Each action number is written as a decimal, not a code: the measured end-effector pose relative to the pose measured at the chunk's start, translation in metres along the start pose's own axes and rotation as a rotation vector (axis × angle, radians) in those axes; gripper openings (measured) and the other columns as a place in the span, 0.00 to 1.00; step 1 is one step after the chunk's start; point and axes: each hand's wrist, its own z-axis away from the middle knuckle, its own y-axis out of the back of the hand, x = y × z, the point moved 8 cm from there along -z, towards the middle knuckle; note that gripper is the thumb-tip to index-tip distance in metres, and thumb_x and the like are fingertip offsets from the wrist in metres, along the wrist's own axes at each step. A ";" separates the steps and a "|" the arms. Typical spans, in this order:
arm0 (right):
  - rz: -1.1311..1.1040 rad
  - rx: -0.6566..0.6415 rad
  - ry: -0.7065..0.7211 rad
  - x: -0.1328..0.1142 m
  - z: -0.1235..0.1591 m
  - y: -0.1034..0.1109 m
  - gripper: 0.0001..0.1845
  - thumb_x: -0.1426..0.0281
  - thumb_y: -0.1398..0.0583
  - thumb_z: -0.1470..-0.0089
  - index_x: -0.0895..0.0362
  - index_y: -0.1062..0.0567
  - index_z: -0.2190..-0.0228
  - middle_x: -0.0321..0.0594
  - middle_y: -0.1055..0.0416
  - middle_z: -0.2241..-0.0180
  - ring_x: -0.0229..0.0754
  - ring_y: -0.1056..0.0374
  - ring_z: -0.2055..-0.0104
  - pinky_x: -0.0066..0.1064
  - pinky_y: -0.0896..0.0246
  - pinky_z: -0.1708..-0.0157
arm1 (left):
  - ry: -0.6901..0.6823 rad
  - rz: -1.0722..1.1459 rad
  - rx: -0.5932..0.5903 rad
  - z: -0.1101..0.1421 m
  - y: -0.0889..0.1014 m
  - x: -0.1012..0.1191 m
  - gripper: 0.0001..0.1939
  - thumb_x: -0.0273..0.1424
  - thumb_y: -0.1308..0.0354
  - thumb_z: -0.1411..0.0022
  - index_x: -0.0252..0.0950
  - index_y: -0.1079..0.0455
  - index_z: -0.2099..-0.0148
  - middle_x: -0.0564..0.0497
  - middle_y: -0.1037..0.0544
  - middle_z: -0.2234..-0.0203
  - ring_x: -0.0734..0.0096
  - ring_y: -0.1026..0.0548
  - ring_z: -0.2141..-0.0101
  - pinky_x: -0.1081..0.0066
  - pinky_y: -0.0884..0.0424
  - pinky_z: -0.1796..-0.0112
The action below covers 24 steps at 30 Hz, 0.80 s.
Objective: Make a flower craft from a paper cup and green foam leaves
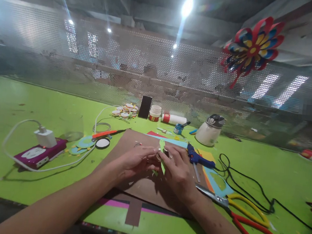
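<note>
Over a brown paper sheet (125, 154), my two hands meet around a small light-green paper cutout (162, 144). My left hand (140, 160) comes in from the left, its fingers bent against the piece. From the other side, my right hand (179, 171) pinches the cutout between thumb and fingers. The green piece stands upright with a rounded top, and a narrow pointed part hangs below the fingers. Something brownish shows between the fingertips, mostly hidden. Close to my right hand lie a blue glue gun (200, 159) and large scissors (235, 207) with red and yellow handles.
At left are a purple power strip (43, 153) with a white charger (45, 137), pale paper discs (85, 143) and an orange cutter (105, 134). A phone (145, 107), jars and a white spray bottle (209, 132) stand along the back. Black cable (257, 183) loops at right.
</note>
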 end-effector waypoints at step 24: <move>-0.229 0.086 -0.137 0.014 0.004 0.002 0.15 0.72 0.41 0.42 0.54 0.26 0.53 0.48 0.30 0.54 0.50 0.35 0.50 0.47 0.39 0.51 | -0.036 -0.137 0.089 -0.009 0.018 0.002 0.09 0.32 0.38 0.50 0.29 0.26 0.71 0.45 0.23 0.73 0.68 0.24 0.70 0.65 0.26 0.64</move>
